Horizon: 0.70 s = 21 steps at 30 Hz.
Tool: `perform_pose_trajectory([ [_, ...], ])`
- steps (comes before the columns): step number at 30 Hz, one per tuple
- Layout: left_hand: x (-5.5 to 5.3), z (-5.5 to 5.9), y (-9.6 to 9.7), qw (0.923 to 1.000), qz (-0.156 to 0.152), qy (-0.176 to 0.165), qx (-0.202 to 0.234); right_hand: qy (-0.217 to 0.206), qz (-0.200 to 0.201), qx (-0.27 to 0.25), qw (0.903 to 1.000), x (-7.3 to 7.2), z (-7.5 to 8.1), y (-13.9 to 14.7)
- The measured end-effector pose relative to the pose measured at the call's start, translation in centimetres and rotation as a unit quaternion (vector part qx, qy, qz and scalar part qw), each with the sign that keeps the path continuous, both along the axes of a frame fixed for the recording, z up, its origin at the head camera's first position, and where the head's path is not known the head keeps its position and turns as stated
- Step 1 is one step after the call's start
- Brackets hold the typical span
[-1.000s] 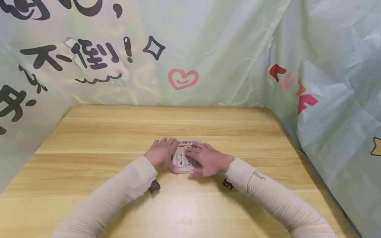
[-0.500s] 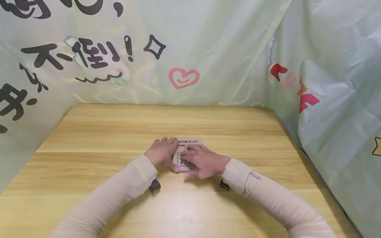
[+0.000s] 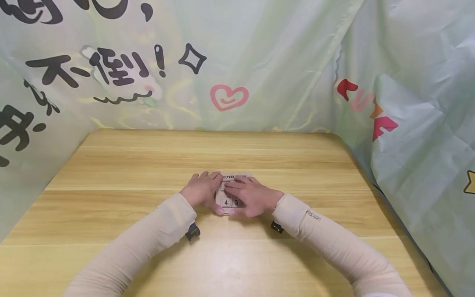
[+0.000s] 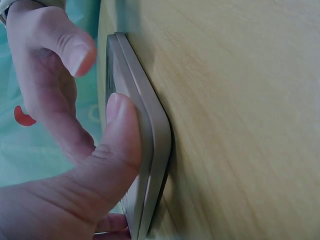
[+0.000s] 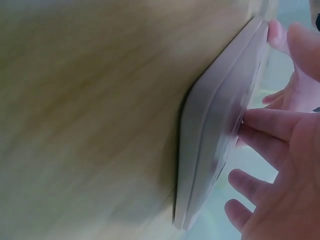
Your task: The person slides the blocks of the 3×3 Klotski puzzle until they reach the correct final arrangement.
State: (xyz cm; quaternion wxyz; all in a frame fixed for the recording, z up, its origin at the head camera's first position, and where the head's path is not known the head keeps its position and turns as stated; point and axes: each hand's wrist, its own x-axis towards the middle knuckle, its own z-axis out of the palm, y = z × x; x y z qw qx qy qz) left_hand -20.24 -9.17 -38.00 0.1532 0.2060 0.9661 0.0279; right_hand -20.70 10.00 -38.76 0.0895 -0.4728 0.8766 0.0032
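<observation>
A light-coloured number sliding puzzle (image 3: 227,177) lies flat on the table, with dark Chinese lettering along its far edge. My left hand (image 3: 202,190) grips its left side, fingers toward the far corner and thumb (image 4: 122,130) against the near edge. Over the right part of the board is my right hand (image 3: 256,198), its outstretched fingertips (image 5: 255,120) touching the tiles near the upper left. The tiles 4 (image 3: 226,202) and 3 (image 3: 236,202) show in the bottom row. Most other tiles are hidden under the right hand.
The wooden table (image 3: 230,264) extends around the puzzle. Pale green printed cloth (image 3: 282,62) hangs behind it and at both sides. A black clip-like piece (image 3: 193,232) hangs below the left cuff, with another (image 3: 277,227) below the right cuff.
My right hand has moved left, then slightly away from me, over the board. A tile now occupies the bare top-left slot, under its fingertips. The left hand keeps its place.
</observation>
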Motion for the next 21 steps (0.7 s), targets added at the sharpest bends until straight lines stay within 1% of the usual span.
perform_pose_trajectory([
  [4, 0.1, 0.0, 0.1, 1.0000, 0.002, -0.002, 0.001, 0.000, -0.006, 0.003, 1.0000, -0.1, -0.2, 0.0],
  [9, 0.7, -0.6, -0.2, 0.9999, 0.003, -0.011, 0.008, -0.015, -0.001, -0.005, 0.9999, 0.7, -0.6, 0.1],
  [10, 0.7, -0.7, -0.2, 0.9999, 0.002, -0.012, 0.010, -0.021, -0.003, -0.005, 0.9998, 0.9, -0.5, 0.1],
  [16, 0.2, -0.1, -0.1, 0.9999, 0.002, 0.001, 0.012, -0.020, 0.012, -0.014, 0.9996, 1.6, 0.8, 0.6],
  [21, 0.1, 0.2, 0.0, 0.9999, 0.005, -0.008, 0.009, -0.013, 0.034, -0.013, 0.9992, 2.2, 0.7, 1.1],
])
